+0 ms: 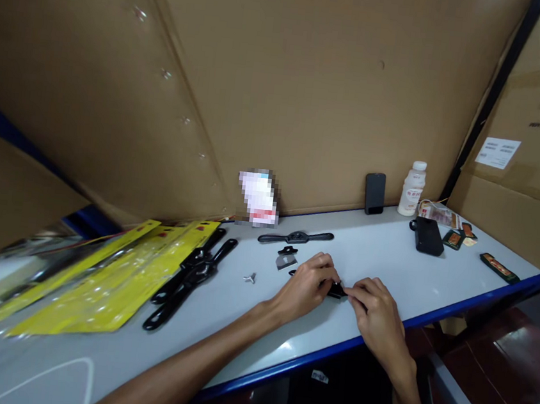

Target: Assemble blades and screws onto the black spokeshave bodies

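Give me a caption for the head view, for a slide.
Left hand and right hand hold a black tool at a table; blade and yellow packs lie further left.

The winged fastener (250,278) looks like shiny metal.

Left-hand fingers (330,274) and right-hand fingers (356,292) around a small black tool (336,291), yellow packages (111,282) farther left.

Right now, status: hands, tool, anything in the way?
Left hand gripping black tool, partly covering it. Right hand at its exposed part, grip unclear. Flat blade, winged screw loose to the left; nothing seen blocking.
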Available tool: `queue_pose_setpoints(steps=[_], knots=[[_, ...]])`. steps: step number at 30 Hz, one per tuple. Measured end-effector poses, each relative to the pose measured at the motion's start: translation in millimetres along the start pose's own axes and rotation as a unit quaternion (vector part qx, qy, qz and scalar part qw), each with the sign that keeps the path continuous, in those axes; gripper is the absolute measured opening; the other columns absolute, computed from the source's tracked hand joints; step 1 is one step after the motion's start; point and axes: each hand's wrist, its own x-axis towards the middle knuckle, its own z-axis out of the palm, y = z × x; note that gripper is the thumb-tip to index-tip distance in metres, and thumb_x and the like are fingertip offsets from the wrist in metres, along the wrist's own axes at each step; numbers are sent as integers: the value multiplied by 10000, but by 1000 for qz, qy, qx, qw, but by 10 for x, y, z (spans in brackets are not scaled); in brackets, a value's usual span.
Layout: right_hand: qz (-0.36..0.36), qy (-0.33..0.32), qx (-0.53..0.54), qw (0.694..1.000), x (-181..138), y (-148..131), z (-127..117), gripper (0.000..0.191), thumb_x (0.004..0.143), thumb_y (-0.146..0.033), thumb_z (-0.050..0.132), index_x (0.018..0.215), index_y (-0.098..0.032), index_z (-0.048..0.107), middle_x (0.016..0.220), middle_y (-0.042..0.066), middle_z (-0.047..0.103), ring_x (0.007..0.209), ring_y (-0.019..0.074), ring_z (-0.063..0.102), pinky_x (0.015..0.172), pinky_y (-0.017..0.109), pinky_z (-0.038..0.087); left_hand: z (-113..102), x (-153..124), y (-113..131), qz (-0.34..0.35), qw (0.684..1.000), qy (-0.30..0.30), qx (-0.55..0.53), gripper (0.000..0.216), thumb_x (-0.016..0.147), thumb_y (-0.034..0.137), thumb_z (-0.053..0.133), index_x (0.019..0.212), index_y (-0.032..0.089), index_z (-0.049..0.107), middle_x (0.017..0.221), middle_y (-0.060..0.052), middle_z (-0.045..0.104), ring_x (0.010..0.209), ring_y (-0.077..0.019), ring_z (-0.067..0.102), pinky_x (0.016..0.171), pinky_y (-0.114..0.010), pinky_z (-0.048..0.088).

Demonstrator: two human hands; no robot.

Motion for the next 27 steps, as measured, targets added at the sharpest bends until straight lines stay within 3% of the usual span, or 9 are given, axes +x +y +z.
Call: queue_pose_setpoints(steps=[8,15,20,27], knots=[[-5,-2,-7,1000,3,2,1,302,947,-106,560,1079,-287,763,939,39,683,925,221,581,845,374,496,-52,-2,61,21,999,-49,-3,240,923,91,503,957,176,726,898,-65,654,903,-207,579,811,-349,515],[-4,-7,-6,1000,6,-15,-11,315,944,-94,558,1091,-285,760,959,42,689,943,226,582,842,375,495,-8,-11,6,-1,999,-32,-36,269,933,68,521,1094,191,696,915,-59,673,932,-206,593,828,-344,514],[-4,-6,-7,1000,4,2,2,319,948,-94,546,1097,-279,759,955,44,686,940,222,582,856,377,496,-24,-6,11,-6,1000,-13,-4,209,920,95,546,905,189,731,906,-63,629,919,-207,575,812,-344,501],[-10,-3,-11,1000,0,-4,-3,308,936,-87,573,1098,-270,760,939,45,679,926,223,579,825,373,499,-55,-9,75,15,999,-44,-8,203,920,110,518,877,179,703,866,-53,643,889,-201,578,784,-339,505]])
